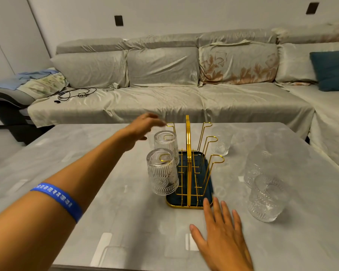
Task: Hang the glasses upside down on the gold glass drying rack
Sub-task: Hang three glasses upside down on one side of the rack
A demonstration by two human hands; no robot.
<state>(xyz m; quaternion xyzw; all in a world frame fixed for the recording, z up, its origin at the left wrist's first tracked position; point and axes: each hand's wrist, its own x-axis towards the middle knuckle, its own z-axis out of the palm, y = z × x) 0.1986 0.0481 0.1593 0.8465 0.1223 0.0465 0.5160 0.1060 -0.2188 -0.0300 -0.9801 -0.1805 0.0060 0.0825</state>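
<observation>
The gold glass drying rack (188, 145) stands on a dark tray (209, 189) in the middle of the grey table (86, 173). Two ribbed glasses hang upside down on its left pegs, the near glass (162, 173) and the one behind it (165, 143). My left hand (143, 126) hovers, blurred, over the far left peg, fingers curved down; a faint glassy shape shows under it. My right hand (221, 233) lies flat and open on the table in front of the tray. The three right pegs are bare. Three loose glasses stand at the right: (221, 143), (259, 167), (268, 199).
A long sofa (164, 90) covered in pale sheets runs along the far side of the table and round the right. Cables and small items lie on its left seat. A dark teal cushion (333, 71) leans at the far right.
</observation>
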